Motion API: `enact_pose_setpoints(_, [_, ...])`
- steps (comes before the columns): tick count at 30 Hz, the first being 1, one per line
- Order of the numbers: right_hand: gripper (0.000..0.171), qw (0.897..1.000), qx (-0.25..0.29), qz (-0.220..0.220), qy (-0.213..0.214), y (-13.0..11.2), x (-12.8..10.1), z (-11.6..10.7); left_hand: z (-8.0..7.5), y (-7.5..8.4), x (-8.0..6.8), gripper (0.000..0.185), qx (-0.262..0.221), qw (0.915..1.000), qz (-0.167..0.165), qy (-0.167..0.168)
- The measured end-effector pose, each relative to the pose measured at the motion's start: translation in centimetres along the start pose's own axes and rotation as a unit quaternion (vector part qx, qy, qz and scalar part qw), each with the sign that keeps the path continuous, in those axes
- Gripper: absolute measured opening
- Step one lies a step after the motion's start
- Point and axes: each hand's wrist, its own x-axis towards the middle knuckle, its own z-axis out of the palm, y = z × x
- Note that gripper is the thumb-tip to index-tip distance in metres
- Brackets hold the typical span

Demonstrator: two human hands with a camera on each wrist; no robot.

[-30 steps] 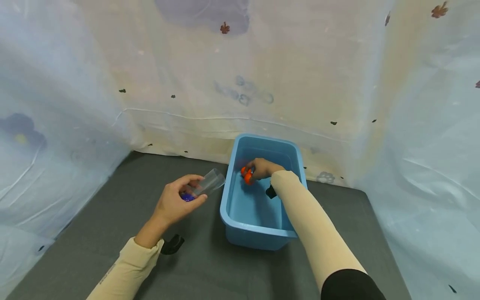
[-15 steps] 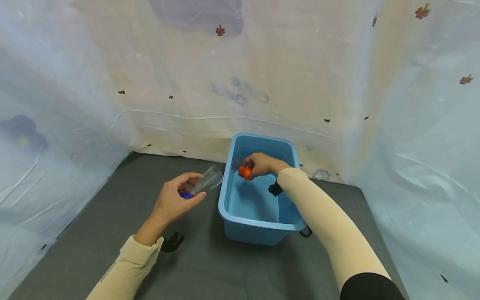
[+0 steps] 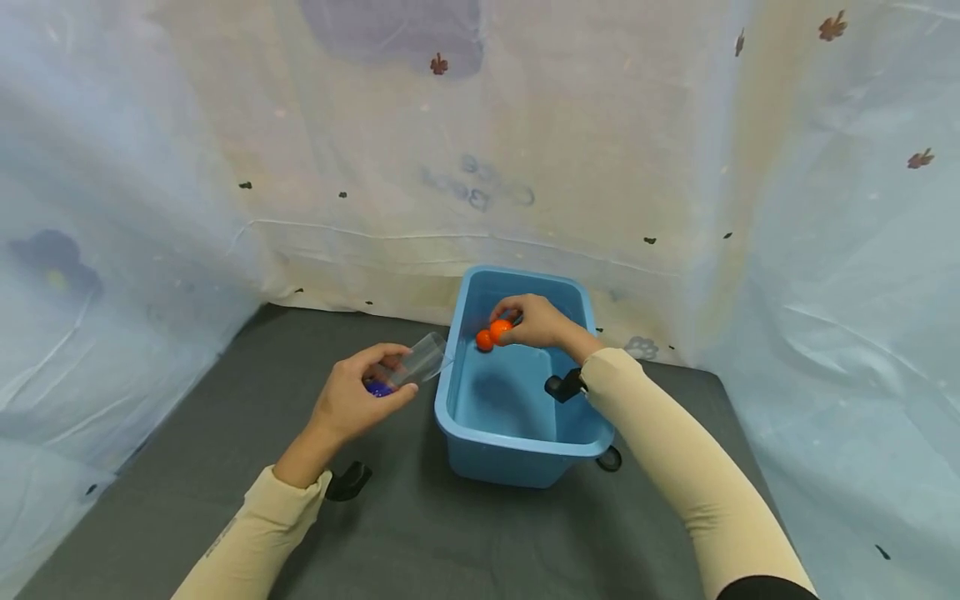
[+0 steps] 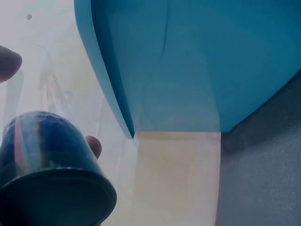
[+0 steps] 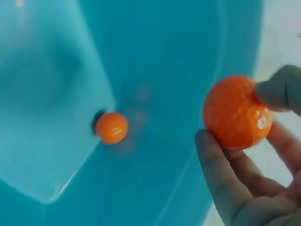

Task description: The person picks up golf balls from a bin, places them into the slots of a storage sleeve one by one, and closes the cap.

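My left hand holds a clear plastic cup tilted, its mouth toward the blue tub. A blue dimpled ball sits inside near the cup's base; the left wrist view shows it through the cup wall. Over the tub, my right hand pinches an orange golf ball between thumb and fingertips. Below it a second orange golf ball lies on the tub floor by the side wall, also visible in the head view.
The tub stands on a dark grey tabletop near the back. Pale patterned sheeting encloses the table at the back and both sides. A black ring shows beside the tub's front right corner.
My right hand has lifted one orange golf ball up from the tub floor, away from the second ball, which stays down. The left hand with the cup has barely moved.
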Motion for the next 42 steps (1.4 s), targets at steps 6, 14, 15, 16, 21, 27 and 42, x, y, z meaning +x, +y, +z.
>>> enact_pose_setpoints(6, [0.035, 0.998, 0.044, -0.010, 0.048, -1.6, -1.6, -0.1, 0.0, -0.2, 0.1, 0.040, 0.000, 1.0000, 0.001, -0.002])
enact_pose_setpoints(14, [0.030, 0.991, 0.091, -0.073, 0.062, -3.7, -3.6, 0.0, 0.0, -0.1, 0.0, 0.040, -0.003, 1.0000, 0.003, -0.002])
enact_pose_setpoints(15, [0.029, 0.990, 0.095, -0.084, 0.062, -4.1, -3.9, 0.1, 0.0, -0.1, 0.0, 0.040, -0.005, 1.0000, 0.004, -0.002])
enact_pose_setpoints(16, [0.029, 0.989, 0.098, -0.095, 0.062, -4.4, -4.1, 0.1, 0.1, -0.1, 0.0, 0.040, -0.006, 1.0000, 0.005, -0.003])
enact_pose_setpoints(21, [0.030, 0.984, 0.112, -0.128, 0.061, -6.0, -5.0, 0.3, 0.2, 0.2, -0.1, 0.040, -0.008, 0.9999, 0.007, -0.007])
enact_pose_setpoints(27, [0.031, 0.979, 0.121, -0.156, 0.053, -7.4, -5.6, 0.7, 0.3, 0.4, 0.0, 0.039, -0.010, 0.9997, 0.011, -0.017])
enact_pose_setpoints(42, [0.032, 0.979, 0.117, -0.169, 0.012, -8.2, -5.2, 1.3, 0.6, 0.8, -0.1, 0.040, -0.005, 0.9993, 0.035, -0.011])
